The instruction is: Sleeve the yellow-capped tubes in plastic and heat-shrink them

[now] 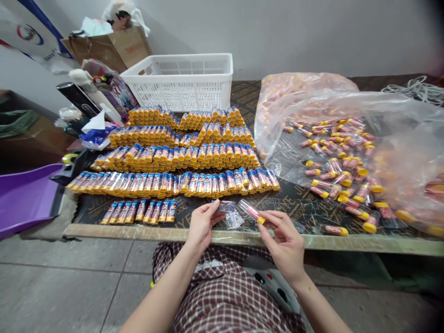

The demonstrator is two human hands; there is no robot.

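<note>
My right hand (282, 240) pinches a clear tube (250, 211) by its yellow-capped end. Pink pieces fill its lower part, and the tube tilts up to the left. Facing it, my left hand (203, 225) is closed, thumb against fingers, on a small clear plastic piece (226, 206) with some blue at its edge; its exact kind is hard to make out. Just below that, a crumpled clear plastic packet (233, 220) lies on the table. To the left of my left hand is a short row of blue-labelled, yellow-capped tubes (140, 211).
Long stacked rows of labelled tubes (208, 182) cover the table's left and middle. A white basket (180, 90) stands behind them. At right, unlabelled tubes (343, 175) spill from a large clear bag (308, 99). A purple dustpan (27, 196) is at far left. The table's wooden edge (138, 232) runs before me.
</note>
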